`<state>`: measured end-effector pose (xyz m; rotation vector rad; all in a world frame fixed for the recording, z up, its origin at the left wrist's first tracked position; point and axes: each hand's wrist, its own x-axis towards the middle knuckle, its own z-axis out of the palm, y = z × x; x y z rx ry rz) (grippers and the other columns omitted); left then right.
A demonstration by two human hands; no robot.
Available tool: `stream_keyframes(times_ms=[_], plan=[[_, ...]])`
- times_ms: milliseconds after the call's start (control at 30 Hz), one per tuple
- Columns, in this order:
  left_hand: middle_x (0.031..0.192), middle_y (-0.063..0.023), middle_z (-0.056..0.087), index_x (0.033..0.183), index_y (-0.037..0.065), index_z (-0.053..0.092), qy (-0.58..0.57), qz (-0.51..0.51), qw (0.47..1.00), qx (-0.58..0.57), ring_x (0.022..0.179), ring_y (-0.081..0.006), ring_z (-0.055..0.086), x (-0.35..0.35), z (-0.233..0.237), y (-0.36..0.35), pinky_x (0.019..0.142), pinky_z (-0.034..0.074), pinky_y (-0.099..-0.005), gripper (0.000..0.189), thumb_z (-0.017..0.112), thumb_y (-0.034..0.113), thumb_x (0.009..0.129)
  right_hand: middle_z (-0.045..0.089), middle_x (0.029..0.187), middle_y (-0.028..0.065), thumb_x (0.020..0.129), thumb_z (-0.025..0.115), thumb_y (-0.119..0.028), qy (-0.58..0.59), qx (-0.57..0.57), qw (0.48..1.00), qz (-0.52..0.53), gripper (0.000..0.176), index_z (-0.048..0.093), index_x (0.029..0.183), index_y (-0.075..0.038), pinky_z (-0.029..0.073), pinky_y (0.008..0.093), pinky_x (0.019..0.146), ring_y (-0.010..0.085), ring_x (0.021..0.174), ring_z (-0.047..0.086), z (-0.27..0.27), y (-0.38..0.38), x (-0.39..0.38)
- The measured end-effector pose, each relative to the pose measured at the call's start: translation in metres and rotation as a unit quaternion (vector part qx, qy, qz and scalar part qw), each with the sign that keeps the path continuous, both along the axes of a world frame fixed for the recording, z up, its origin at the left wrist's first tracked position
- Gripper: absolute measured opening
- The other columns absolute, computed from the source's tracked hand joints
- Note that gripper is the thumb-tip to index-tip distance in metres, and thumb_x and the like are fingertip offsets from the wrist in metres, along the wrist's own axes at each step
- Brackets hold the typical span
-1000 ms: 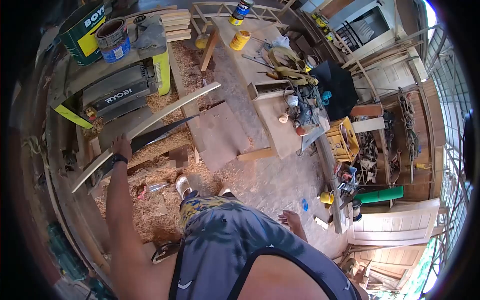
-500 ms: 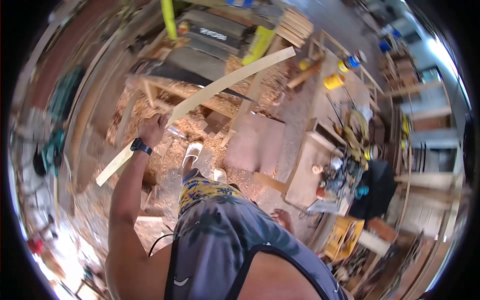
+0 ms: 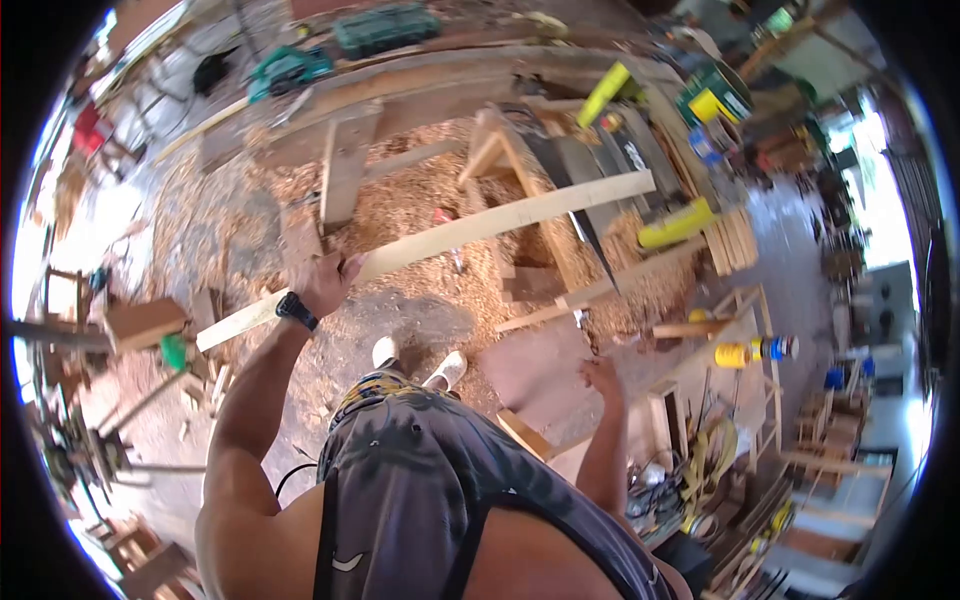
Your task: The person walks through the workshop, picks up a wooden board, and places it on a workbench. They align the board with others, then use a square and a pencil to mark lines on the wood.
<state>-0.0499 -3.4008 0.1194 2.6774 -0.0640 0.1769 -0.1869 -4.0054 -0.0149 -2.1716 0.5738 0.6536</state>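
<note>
My left hand [image 3: 325, 283], with a dark watch on its wrist, is closed around a long pale wooden strip [image 3: 500, 216]. One short end of the strip sticks out past my wrist, and the long end reaches across to the grey machine [image 3: 592, 165] with yellow-green side pieces. My right hand [image 3: 602, 376] hangs in front of my right side, fingers loosely bent and apart, with nothing visible in it. Under it lies a flat brown board [image 3: 530, 368] on the floor.
Wood shavings [image 3: 400, 215] cover the floor around a wooden stand [image 3: 490, 160]. At the right, a workbench carries a yellow container [image 3: 733, 355], clamps and cords. Stacked wood pieces [image 3: 732, 243] sit beyond the machine. A teal power tool [image 3: 288, 72] rests at the back left.
My view has turned left, so the machine and workbench appear further right. My right hand has risen forward from beside my body. The strip remains in my left hand.
</note>
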Motion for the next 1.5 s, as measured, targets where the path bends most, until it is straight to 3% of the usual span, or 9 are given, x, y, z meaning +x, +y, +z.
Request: stream_keyframes(times_ms=[200, 367, 600, 800, 1133, 1167, 1200, 1267, 1500], plan=[[0.069, -0.0213, 0.066, 0.08, 0.007, 0.071, 0.082, 0.103, 0.991, -0.022, 0.065, -0.04, 0.066, -0.094, 0.026, 0.088, 0.061, 0.051, -0.0493, 0.048, 0.053, 0.048, 0.098, 0.07, 0.079, 0.0114, 0.093, 0.065, -0.018, -0.034, 0.229, 0.973, 0.008, 0.02, 0.07, 0.088, 0.001, 0.056, 0.0292, 0.06, 0.0167, 0.066, 0.068, -0.053, 0.209, 0.044], [0.071, -0.0188, 0.067, 0.08, 0.01, 0.071, 0.079, 0.239, 0.967, -0.035, 0.071, -0.0391, 0.067, -0.194, 0.027, 0.191, 0.065, 0.052, -0.0492, 0.053, 0.051, 0.056, 0.097, 0.071, 0.082, 0.01, 0.091, 0.065, -0.014, 0.113, 0.117, 0.961, 0.224, 0.015, 0.071, 0.099, -0.003, 0.054, 0.0314, 0.057, 0.018, 0.068, 0.067, -0.171, 0.269, -0.014], [0.078, -0.0194, 0.069, 0.09, 0.008, 0.067, 0.089, 0.492, 0.864, -0.062, 0.078, -0.0408, 0.067, -0.335, -0.01, 0.383, 0.067, 0.051, -0.0512, 0.054, 0.051, 0.059, 0.095, 0.072, 0.085, 0.0103, 0.089, 0.066, -0.012, 0.142, -0.004, 0.928, 0.345, 0.02, 0.069, 0.108, -0.004, 0.054, 0.032, 0.057, 0.0191, 0.069, 0.068, -0.162, 0.373, -0.037], [0.09, -0.0215, 0.071, 0.103, 0.004, 0.064, 0.062, 0.531, 0.836, -0.125, 0.086, -0.0411, 0.068, -0.392, -0.063, 0.478, 0.073, 0.054, -0.0484, 0.05, 0.071, 0.05, 0.085, 0.072, 0.091, 0.0113, 0.088, 0.065, -0.009, 0.209, 0.183, 0.961, 0.008, 0.037, 0.062, 0.125, -0.003, 0.055, 0.0332, 0.056, 0.0216, 0.071, 0.069, -0.113, 0.514, 0.029], [0.094, -0.0255, 0.071, 0.11, -0.001, 0.066, 0.129, 0.572, 0.767, -0.259, 0.091, -0.0405, 0.069, -0.322, -0.132, 0.582, 0.079, 0.054, -0.0474, 0.055, 0.073, 0.047, 0.084, 0.069, 0.093, 0.0114, 0.087, 0.064, -0.013, 0.154, 0.011, 0.985, 0.071, 0.032, 0.065, 0.118, -0.008, 0.056, 0.0409, 0.056, 0.0245, 0.069, 0.068, -0.167, 0.646, 0.169], [0.095, -0.0261, 0.07, 0.108, -0.001, 0.066, 0.14, 0.568, 0.777, -0.233, 0.092, -0.0414, 0.069, -0.318, -0.137, 0.597, 0.08, 0.054, -0.0481, 0.055, 0.073, 0.047, 0.084, 0.07, 0.092, 0.01, 0.085, 0.063, -0.012, 0.184, -0.063, 0.971, 0.138, 0.024, 0.07, 0.108, -0.011, 0.055, 0.0417, 0.058, 0.0255, 0.075, 0.069, -0.171, 0.665, 0.178], [0.096, -0.0268, 0.07, 0.106, -0.002, 0.067, 0.152, 0.564, 0.785, -0.208, 0.093, -0.0423, 0.068, -0.314, -0.148, 0.612, 0.08, 0.054, -0.0488, 0.055, 0.073, 0.047, 0.083, 0.07, 0.086, 0.0086, 0.083, 0.063, -0.01, 0.271, -0.203, 0.799, 0.497, 0.019, 0.073, 0.099, -0.011, 0.055, 0.0386, 0.06, 0.024, 0.076, 0.069, -0.175, 0.682, 0.207], [0.099, -0.0282, 0.07, 0.103, -0.003, 0.068, 0.253, 0.559, 0.769, -0.181, 0.095, -0.0432, 0.068, -0.308, -0.17, 0.644, 0.081, 0.054, -0.0495, 0.056, 0.074, 0.048, 0.082, 0.072, 0.087, 0.0079, 0.085, 0.061, -0.015, 0.146, -0.279, 0.706, 0.634, 0.016, 0.073, 0.096, -0.012, 0.056, 0.0385, 0.061, 0.0229, 0.074, 0.07, -0.217, 0.705, 0.241], [0.102, -0.0258, 0.071, 0.107, 0.001, 0.072, 0.385, 0.571, 0.694, -0.211, 0.099, -0.0412, 0.068, -0.208, -0.144, 0.723, 0.087, 0.054, -0.0474, 0.054, 0.069, 0.049, 0.084, 0.071, 0.115, 0.0119, 0.095, 0.053, -0.03, 0.302, 0.142, 0.916, 0.221, 0.025, 0.068, 0.105, -0.013, 0.058, 0.0445, 0.076, 0.029, 0.092, 0.072, -0.16, 0.99, 0.397]])
